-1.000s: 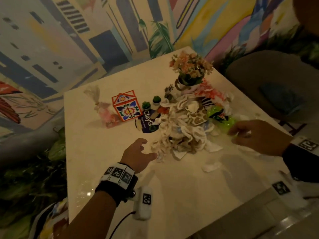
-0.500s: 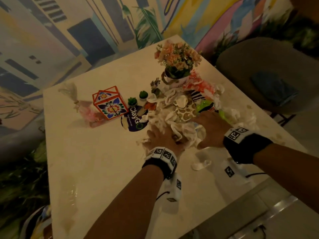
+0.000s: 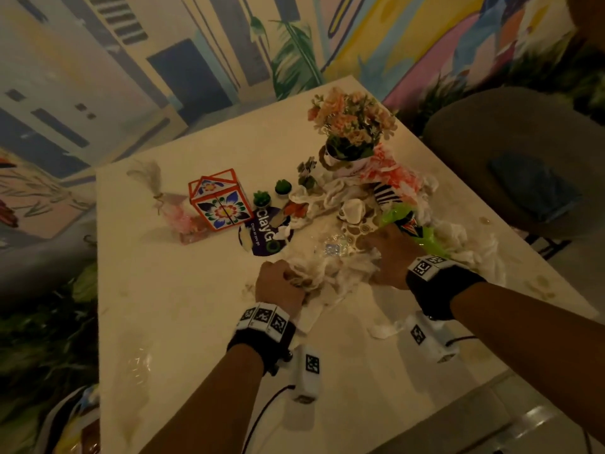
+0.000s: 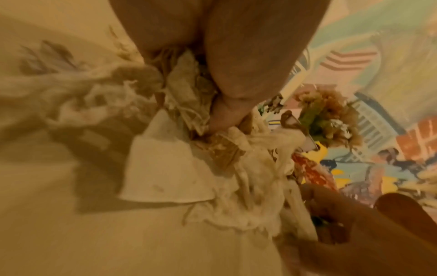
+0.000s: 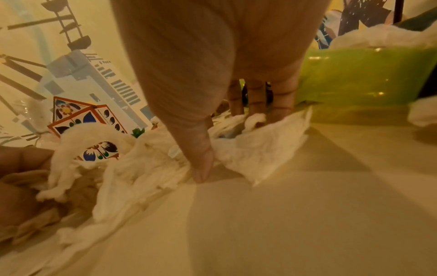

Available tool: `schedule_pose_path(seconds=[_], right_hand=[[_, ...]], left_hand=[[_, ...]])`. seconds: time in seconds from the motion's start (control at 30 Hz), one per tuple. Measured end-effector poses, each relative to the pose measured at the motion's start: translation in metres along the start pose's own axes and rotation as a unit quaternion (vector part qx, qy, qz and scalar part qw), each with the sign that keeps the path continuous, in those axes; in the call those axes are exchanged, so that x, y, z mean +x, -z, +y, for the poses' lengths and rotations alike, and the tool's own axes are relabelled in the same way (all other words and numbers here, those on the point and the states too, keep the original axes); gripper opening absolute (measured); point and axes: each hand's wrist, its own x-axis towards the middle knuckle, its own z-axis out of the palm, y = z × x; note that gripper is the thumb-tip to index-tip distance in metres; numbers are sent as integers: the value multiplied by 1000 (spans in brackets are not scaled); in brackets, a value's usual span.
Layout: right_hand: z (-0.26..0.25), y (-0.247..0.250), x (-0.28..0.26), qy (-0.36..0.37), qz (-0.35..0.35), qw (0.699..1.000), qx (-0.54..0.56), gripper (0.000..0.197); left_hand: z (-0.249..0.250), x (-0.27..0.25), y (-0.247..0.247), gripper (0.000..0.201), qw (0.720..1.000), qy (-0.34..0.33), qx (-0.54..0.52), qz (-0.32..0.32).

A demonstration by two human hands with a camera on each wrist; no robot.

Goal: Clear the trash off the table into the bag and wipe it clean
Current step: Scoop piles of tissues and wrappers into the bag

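The left hand (image 3: 282, 285) was sunk into the near-left edge of a heap of crumpled white paper napkins (image 3: 330, 268), its fingers curled and clamped on a wad of them; the left wrist view showed the thumb (image 4: 222, 115) pressed down into creased tissue with a flat folded napkin (image 4: 165, 168) lying just below it on the pale cream table (image 3: 183, 322). The right hand (image 3: 391, 257) was at the opposite side of the same heap, fingers bent down into the paper; in the right wrist view its thumb (image 5: 201, 162) pinned a napkin against the tabletop while the fingers (image 5: 257, 100) dug in beyond it, so it too gripped the napkins. Just past the right hand's fingers lay a shiny lime-green plastic wrapper (image 3: 409, 224), with more white tissue (image 3: 471, 253) heaped to that hand's outer side. Beyond the left hand's knuckles sat a round dark purple sign with white lettering (image 3: 262, 235), and further out a small orange-edged box printed with blue flowers (image 3: 219, 204) and a clear cellophane pouch of pink filling (image 3: 176, 213). Two tiny green potted plants (image 3: 271, 193) stood behind the sign. Far beyond both hands stood a cup of peach artificial flowers (image 3: 352, 126), touching the back of the heap. No bag could be made out.
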Motion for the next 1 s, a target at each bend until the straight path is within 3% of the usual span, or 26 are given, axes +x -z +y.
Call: schedule_pose_path(seconds=[0.07,0.2,0.3,0.43,0.5,0.63,0.7,0.77,0.9,0.97,1.0], right_hand=[[-4,1,1,-6,4,1000,-23,64],[-12,0,1,-1,14,996,-82,71],[-19,2,6,18,3,996,-87,66],[-27,7,11,9,-24,995,-101,59],[-30,7,12,5,3,995,-100,59],[-37,4,13,-8,72,997,5,65],[-38,6,15,-22,53,997,47,77],[-36,15,17,-33,23,995,96,73],[-29,34,18,-27,47,953,299,56],[-27,46,14,-25,70,931,357,45],[-26,53,12,-26,85,923,375,52]], left_hand=[[-5,0,7,19,1000,-1,-24,18],[-11,-1,24,29,996,4,-75,46],[-11,-3,43,27,992,0,-111,65],[3,-14,68,21,973,12,-211,94],[8,-18,75,24,958,17,-268,102],[13,-22,85,29,940,30,-321,114],[14,-20,95,34,922,34,-361,133],[10,-16,107,36,904,46,-392,163],[3,-10,134,36,871,69,-440,209],[2,-10,140,35,863,68,-459,199],[3,-11,140,35,863,68,-465,186]])
